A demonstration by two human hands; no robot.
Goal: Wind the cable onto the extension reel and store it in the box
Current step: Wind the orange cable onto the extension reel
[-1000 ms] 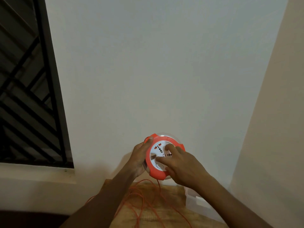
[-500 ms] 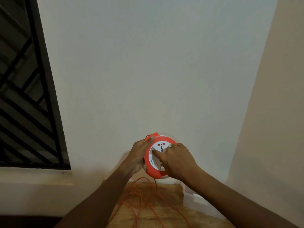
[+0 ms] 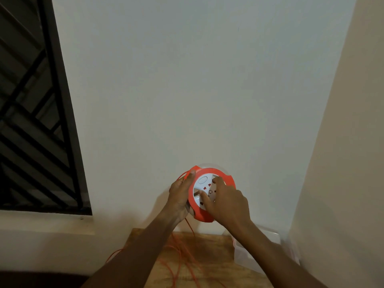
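Observation:
An orange extension reel (image 3: 225, 176) with a white socket face is held up in front of the wall. My left hand (image 3: 179, 195) grips its left rim, fingers curled behind it. My right hand (image 3: 228, 202) lies on the white face, thumb and fingertips spread across the sockets. A thin orange cable (image 3: 179, 253) hangs from the bottom of the reel and lies in loose loops on the wooden table (image 3: 216, 252) below. A clear plastic box (image 3: 245, 257) stands at the table's right end, partly behind my right forearm.
A white wall fills the view ahead, with a second wall (image 3: 342, 163) close on the right. A dark barred window (image 3: 31, 121) is on the left above a pale ledge (image 3: 45, 223).
The white face of the reel has turned under my right hand, whose fingers have shifted across it. My left hand has kept its hold on the rim. The camera has shifted slightly.

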